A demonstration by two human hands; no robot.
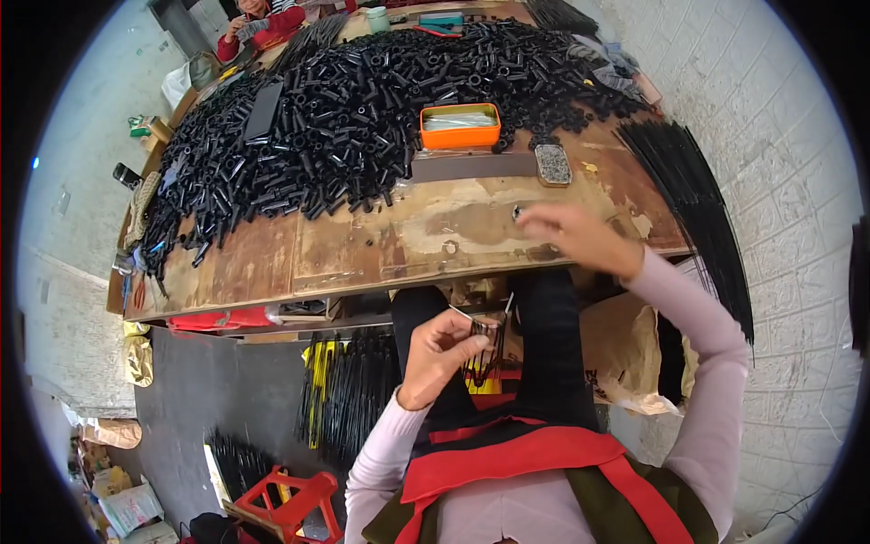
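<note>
My left hand (439, 355) is closed in a pinch in front of the table edge, above my lap. Between its thumb and fingers is a small dark piece with thin rods (489, 337) sticking out, some light-coloured, some dark; its exact kind is hard to make out. My right hand (580, 234) reaches over the near right part of the wooden table (340, 249), somewhat blurred, its fingers stretched out. By its fingertips is a small dark ring-like part (517, 211). Farther back stand an orange box (460, 137) holding thin light rods and a small tray of tiny grey parts (553, 166).
A big heap of black tubular parts (362, 118) covers the far table. Long thin black rods (702, 199) lie along the right wall, and more rods (353, 390) stand below the table. A red stool (290, 503) is at lower left. Another person (263, 27) sits across the table.
</note>
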